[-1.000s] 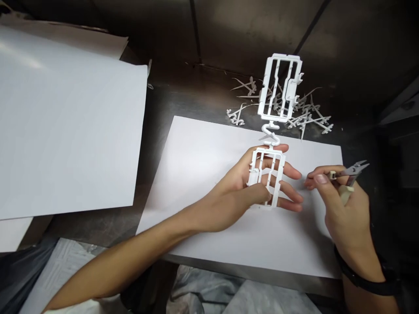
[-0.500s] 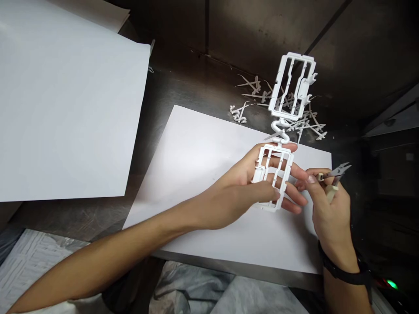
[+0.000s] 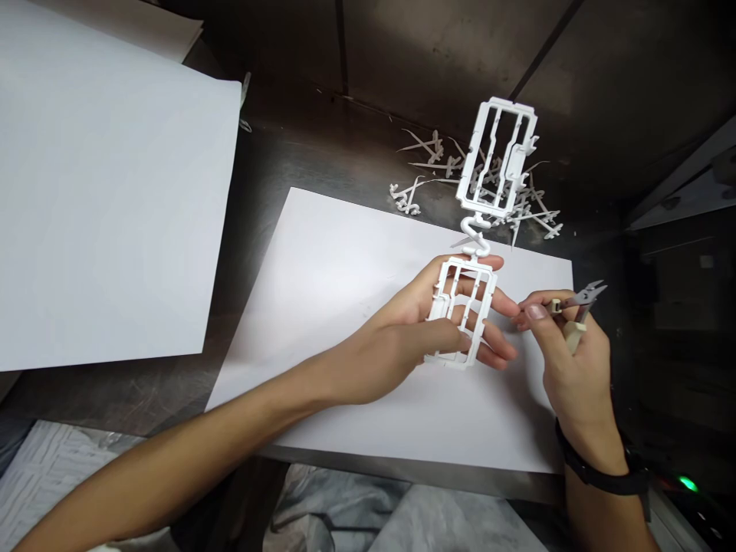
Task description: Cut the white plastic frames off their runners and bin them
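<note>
Two white plastic frames (image 3: 468, 184) joined by an S-shaped link (image 3: 476, 236) stand up from my left hand (image 3: 428, 337). That hand has its thumb across the lower frame and its fingers spread behind it. Just to the right, my right hand (image 3: 569, 360) is closed around cutting pliers (image 3: 575, 326), whose jaws point up and right, away from the frames. The tips of my right thumb and forefinger are near the fingertips of my left hand; whether they pinch something small is not clear.
A white sheet (image 3: 322, 268) lies on the dark metal table (image 3: 281, 153) under my hands. Thin white plastic scraps (image 3: 405, 198) are scattered behind it. At the left is a large white sheet or board (image 3: 115, 192). A green light (image 3: 688, 484) glows at lower right.
The whole view has shifted slightly, so frames, hands and table appear a little further left. My right fingertips have moved slightly off the left hand's forefinger; both grips stay the same.
</note>
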A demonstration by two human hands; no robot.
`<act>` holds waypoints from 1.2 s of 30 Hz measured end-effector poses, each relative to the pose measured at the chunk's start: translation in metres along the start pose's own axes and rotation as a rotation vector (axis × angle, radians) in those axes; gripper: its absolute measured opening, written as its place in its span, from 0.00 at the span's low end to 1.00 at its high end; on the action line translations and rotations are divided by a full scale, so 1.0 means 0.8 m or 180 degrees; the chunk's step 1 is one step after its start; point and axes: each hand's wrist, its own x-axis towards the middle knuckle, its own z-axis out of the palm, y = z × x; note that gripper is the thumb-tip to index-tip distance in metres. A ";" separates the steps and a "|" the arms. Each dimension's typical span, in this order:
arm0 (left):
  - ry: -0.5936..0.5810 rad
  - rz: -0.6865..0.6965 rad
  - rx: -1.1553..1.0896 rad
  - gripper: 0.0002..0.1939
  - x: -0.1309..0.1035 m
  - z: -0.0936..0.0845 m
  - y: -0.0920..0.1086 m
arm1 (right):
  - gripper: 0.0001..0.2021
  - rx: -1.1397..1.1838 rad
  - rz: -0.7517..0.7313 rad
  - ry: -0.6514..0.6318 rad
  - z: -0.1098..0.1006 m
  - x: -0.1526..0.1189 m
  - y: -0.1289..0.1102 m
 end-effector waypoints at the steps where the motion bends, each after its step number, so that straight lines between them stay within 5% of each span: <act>1: 0.0024 -0.0014 0.0024 0.28 0.000 0.000 0.000 | 0.10 0.0006 -0.0012 -0.0018 0.000 0.000 -0.001; 10: 0.0275 -0.0471 0.0534 0.18 -0.001 0.001 0.010 | 0.10 -0.0022 -0.0012 -0.0239 0.000 -0.002 0.000; 17: 0.0379 -0.0411 0.1921 0.13 0.002 -0.004 0.006 | 0.12 0.0066 0.0363 -0.1401 -0.011 -0.005 -0.016; 21: 0.0377 -0.0351 0.2234 0.13 0.002 -0.007 0.005 | 0.14 0.0145 0.0667 -0.1700 -0.015 -0.005 -0.020; 32: 0.0447 -0.0373 0.2427 0.08 0.005 -0.007 0.016 | 0.14 0.0143 0.0872 -0.1753 -0.029 -0.003 -0.018; 36: 0.0545 -0.0586 0.2613 0.10 0.006 -0.003 0.025 | 0.11 0.0590 0.0730 -0.1022 -0.040 0.004 -0.012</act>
